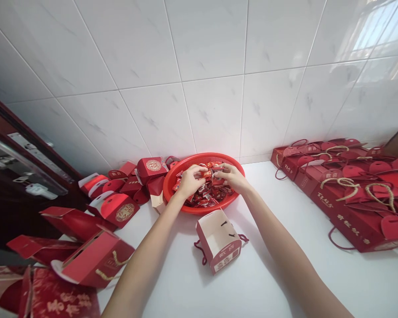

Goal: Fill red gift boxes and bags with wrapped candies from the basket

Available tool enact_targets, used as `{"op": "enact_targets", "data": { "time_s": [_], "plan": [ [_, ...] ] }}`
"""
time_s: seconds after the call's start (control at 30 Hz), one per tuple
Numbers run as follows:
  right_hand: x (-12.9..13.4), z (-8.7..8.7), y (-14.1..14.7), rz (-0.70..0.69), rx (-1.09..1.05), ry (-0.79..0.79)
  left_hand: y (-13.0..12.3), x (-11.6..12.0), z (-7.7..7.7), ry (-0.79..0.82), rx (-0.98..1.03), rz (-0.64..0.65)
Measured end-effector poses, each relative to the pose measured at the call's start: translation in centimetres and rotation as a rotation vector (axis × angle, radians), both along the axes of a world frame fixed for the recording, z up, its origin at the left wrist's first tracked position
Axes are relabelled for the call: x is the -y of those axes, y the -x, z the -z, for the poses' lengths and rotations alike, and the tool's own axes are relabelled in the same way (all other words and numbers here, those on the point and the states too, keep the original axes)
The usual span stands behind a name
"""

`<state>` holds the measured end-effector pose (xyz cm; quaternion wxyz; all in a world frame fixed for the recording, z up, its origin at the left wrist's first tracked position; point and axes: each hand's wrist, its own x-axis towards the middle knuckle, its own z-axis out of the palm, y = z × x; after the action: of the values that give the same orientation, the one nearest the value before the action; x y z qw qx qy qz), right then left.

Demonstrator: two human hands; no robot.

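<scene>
Both my hands are over a red plastic basket (204, 155) full of small wrapped candies (205, 198). My left hand (191, 180) pinches a red-wrapped candy (206, 175) between thumb and fingers. Close beside it, my right hand (232, 176) has its thumb and fingertips closed on another wrapped candy (216, 170), partly covered by the fingers. Between my forearms, in front of the basket, an open red gift box (223, 260) with a pale inside and dark red cord handles lies on the white table.
Unfilled-looking and folded red gift boxes (97, 258) crowd the left side. Rows of closed red boxes (328, 198) with cord handles stand on the right. A white tiled wall (212, 110) rises behind the table (252, 291). At far left is a dark door frame with keys (41, 191).
</scene>
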<state>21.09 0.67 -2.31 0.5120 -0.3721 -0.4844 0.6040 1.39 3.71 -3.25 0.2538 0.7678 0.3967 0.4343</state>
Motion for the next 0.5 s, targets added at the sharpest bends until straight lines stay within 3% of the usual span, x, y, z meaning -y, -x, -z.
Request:
{"op": "enact_targets", "data": {
  "time_s": [0.17, 0.33, 0.5],
  "plan": [
    [-0.10, 0.23, -0.18, -0.018, 0.025, -0.026, -0.17, 0.10, 0.03, 0.048, 0.029, 0.075],
    [-0.07, 0.22, -0.03, 0.061, -0.029, -0.024, -0.27, 0.08, 0.09, 0.085, 0.005, 0.064],
    [-0.01, 0.07, 0.16, 0.169, -0.049, -0.032, -0.21, 0.13, 0.04, 0.163, -0.357, 0.092]
  ]
}}
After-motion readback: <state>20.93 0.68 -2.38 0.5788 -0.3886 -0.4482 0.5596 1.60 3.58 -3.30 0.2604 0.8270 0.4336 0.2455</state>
